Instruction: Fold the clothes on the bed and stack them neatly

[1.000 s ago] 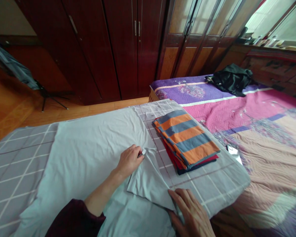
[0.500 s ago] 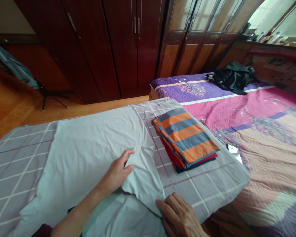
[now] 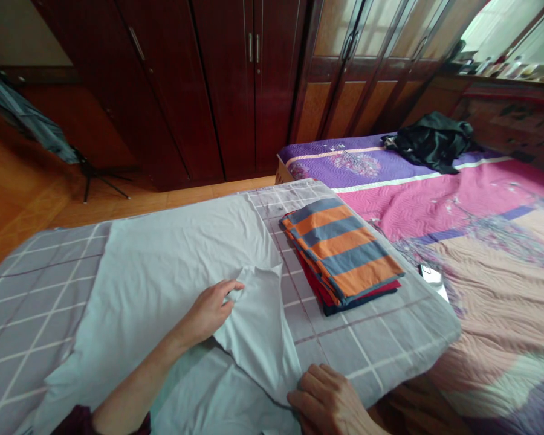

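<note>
A pale grey-green shirt (image 3: 163, 260) is spread over the checked cover, with wrinkles running across it. In its middle, my left hand (image 3: 215, 307) has thumb and fingers closed on a raised fold of the fabric. The sleeve-like part (image 3: 258, 326) stretches from there towards me. At the near end of that part, my right hand (image 3: 329, 399) grips the corner of the cloth with bent fingers; the fingertips are partly hidden. To the right lies a folded stack topped by an orange and grey striped garment (image 3: 344, 248), with red and dark navy cloth beneath.
The grey checked cover (image 3: 362, 338) lies under everything. Beyond it on the right is a bed with a colourful quilt (image 3: 494, 254), a phone (image 3: 430, 275) and a black garment (image 3: 430, 142). Dark wardrobes (image 3: 236, 109) line the back; a tripod stand (image 3: 90, 172) is at left.
My left hand has shifted slightly left, and its thumb and fingers have closed on the shirt fabric. My right hand has moved slightly down, still at the cloth's corner.
</note>
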Demonstrator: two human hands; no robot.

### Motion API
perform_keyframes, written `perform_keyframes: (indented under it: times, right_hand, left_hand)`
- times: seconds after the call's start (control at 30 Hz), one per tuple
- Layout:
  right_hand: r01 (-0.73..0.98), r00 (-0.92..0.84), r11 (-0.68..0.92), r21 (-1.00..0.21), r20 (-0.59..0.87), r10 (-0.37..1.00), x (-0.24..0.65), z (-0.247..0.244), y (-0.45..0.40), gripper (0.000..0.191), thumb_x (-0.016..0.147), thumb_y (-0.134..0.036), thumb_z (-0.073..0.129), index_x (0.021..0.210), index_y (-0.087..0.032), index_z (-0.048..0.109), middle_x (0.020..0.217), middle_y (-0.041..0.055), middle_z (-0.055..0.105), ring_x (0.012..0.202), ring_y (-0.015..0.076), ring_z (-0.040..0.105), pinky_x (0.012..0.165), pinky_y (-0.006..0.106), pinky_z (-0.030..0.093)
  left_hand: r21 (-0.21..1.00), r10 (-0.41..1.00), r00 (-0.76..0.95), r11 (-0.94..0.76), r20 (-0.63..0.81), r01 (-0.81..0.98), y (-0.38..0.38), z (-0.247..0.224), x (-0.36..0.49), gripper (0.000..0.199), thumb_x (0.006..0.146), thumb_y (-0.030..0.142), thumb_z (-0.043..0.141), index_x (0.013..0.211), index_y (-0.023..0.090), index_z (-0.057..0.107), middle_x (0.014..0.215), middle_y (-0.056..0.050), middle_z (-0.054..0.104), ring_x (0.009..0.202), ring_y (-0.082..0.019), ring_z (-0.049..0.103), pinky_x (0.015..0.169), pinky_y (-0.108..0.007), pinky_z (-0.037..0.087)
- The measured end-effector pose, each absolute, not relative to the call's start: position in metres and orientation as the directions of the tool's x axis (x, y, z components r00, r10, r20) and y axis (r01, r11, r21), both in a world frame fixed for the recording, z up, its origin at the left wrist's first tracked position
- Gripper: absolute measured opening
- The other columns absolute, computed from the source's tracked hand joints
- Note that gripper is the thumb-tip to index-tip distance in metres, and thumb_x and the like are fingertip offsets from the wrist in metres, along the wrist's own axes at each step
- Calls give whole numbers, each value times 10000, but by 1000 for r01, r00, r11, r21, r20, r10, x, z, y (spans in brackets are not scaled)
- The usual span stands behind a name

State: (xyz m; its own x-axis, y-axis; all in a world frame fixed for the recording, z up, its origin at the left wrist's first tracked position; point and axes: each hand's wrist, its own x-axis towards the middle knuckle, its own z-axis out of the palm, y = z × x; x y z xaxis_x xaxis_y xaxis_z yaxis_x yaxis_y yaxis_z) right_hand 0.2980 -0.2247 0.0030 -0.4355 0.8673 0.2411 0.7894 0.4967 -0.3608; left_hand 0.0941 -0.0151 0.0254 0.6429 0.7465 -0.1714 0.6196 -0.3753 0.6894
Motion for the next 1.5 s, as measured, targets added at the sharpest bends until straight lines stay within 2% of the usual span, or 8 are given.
perform_keyframes:
  times: [0.27, 0.53, 0.67, 0.87, 1.0, 1.17, 1.33, 1.5]
  right_hand:
    - [750, -513, 520, -409, 136, 847, 296, -3, -228, 150, 953, -226, 351, 886, -211, 485, 703, -1, 549, 620, 150, 478, 587, 282, 265]
    - [796, -521, 472, -378, -33, 853, 298, 8, -224, 178, 865, -336, 569, 772, -208, 487, 706, -25, 602, 615, 131, 519, 572, 276, 254]
    - [804, -519, 475, -358, -32, 854, 298, 4, -226, 143, 824, -253, 601, 737, -202, 500, 664, -31, 607, 571, 118, 501, 548, 279, 231]
    - [806, -480, 470, -361, 67, 875, 297, -4, -228, 169, 720, -71, 553, 647, -195, 464, 584, -44, 572, 504, 97, 450, 525, 273, 214]
    - [819, -445, 462, -341, 131, 886, 301, -13, -233, 152, 724, -71, 523, 660, -197, 468, 565, -38, 569, 483, 97, 457, 508, 271, 209]
    - [863, -350, 399, -310, 201, 915, 312, -19, -245, 174, 787, -92, 453, 651, -200, 470, 503, -34, 541, 424, 93, 460, 475, 266, 206]
    - [849, -302, 282, -446, 28, 953, 311, 8, -236, 145, 865, -161, 473, 747, -202, 546, 601, -18, 613, 521, 101, 553, 515, 244, 280]
    - [832, -195, 188, -522, 42, 980, 303, 22, -218, 188, 908, -169, 409, 777, -204, 540, 654, -6, 609, 581, 115, 557, 580, 232, 325]
  left_hand:
    - [536, 748, 648, -490, -146, 687, -20, 27, 97, 460, 779, 55, 383, 1175, 201, 568, 1131, -57, 620, 1053, -178, 577, 932, -286, 414]
    - [313, 727, 658, -590, -197, 745, -27, 43, 92, 450, 841, 94, 382, 1267, 190, 492, 1110, -75, 590, 972, -199, 618, 842, -314, 472]
    - [224, 737, 657, -621, -158, 751, -28, 58, 99, 344, 879, 176, 439, 1212, 182, 526, 1083, -85, 575, 906, -218, 630, 782, -342, 502]
    - [247, 545, 837, -819, 52, 518, -35, 53, 128, 347, 870, 161, 529, 1215, 198, 515, 1304, -75, 513, 1225, -223, 456, 1028, -375, 382]
    - [191, 461, 885, -876, 69, 442, -38, 32, 149, 469, 882, 226, 557, 1330, 187, 423, 1417, -79, 431, 1327, -249, 339, 1109, -446, 266]
    - [170, 535, 843, -837, 58, 520, -39, 27, 157, 492, 875, 330, 582, 1320, 176, 438, 1368, -104, 475, 1252, -266, 419, 1076, -449, 288]
    - [238, 611, 780, -784, 136, 573, -28, 33, 164, 420, 903, 305, 529, 1293, 169, 449, 1239, -101, 547, 1177, -244, 455, 1043, -429, 294]
    - [357, 667, 741, -712, 76, 604, -6, 32, 187, 206, 860, 340, 566, 987, 183, 607, 955, -74, 607, 985, -242, 524, 875, -371, 386]
